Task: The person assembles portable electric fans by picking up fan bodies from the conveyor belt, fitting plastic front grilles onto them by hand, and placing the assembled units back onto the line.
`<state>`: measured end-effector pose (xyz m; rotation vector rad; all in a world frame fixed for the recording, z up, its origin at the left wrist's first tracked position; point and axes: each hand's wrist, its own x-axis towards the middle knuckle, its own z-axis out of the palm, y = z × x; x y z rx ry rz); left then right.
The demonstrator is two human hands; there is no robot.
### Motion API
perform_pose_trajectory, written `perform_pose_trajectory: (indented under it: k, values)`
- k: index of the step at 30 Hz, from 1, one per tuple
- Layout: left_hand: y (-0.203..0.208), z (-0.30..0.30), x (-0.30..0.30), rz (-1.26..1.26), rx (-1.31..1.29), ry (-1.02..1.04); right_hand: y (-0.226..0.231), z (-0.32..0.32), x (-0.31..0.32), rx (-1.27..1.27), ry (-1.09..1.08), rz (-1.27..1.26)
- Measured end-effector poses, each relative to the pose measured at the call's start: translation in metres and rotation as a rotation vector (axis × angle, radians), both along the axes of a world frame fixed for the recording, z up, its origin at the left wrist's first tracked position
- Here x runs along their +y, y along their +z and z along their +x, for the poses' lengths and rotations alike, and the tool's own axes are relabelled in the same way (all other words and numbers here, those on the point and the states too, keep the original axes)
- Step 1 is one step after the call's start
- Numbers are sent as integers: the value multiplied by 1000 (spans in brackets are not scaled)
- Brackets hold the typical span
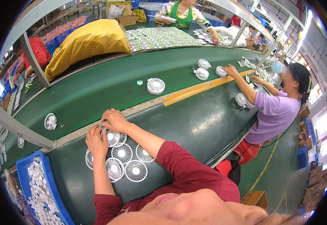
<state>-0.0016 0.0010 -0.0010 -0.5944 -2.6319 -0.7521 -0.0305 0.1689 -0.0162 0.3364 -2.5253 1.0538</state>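
Note:
My left hand [95, 141] and my right hand [115, 120] are close together at the far edge of the dark green worktable [186, 123]. Their fingers curl around a white round fan grille [103, 132], of which only a slice of rim shows between them. Under and beside my forearms lie several more white fan grilles with radial spokes, among them one grille [136, 171] nearest me and another grille [144, 153] next to my right forearm. Some of these overlap. My left forearm partly covers a grille [89, 159] at the left.
A green conveyor belt [107, 90] runs beyond the table, carrying a white fan [156, 86] and others. At left stands a blue bin [25, 163] of white parts. A co-worker in purple [274, 112] sits at right; another in a green apron [181, 17] works across. A yellow sack [90, 43] lies beyond the belt.

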Motion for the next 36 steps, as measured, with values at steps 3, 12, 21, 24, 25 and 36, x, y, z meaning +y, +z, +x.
perform_pose_trajectory:
  k: [3, 12, 21, 24, 25, 36]
  values:
    - [1, -1, 1, -3, 2, -4, -4, -3, 2, 23, -1, 0]
    - [0, 0, 0, -2, -15, -10, 0, -1, 1, -9, 4, -25]
    - [2, 1, 2, -4, -11, -11, 2, 1, 2, -44, 1, -24]
    - [1, 1, 0, 4, -1, -7, 2, 1, 0, -11, -8, -1]
    - [1, 1, 0, 6, 5, -3, 3, 2, -1, 1, -16, 14]
    - [3, 2, 2, 15, -16, -8, 9, 5, 2, 6, 10, 36]
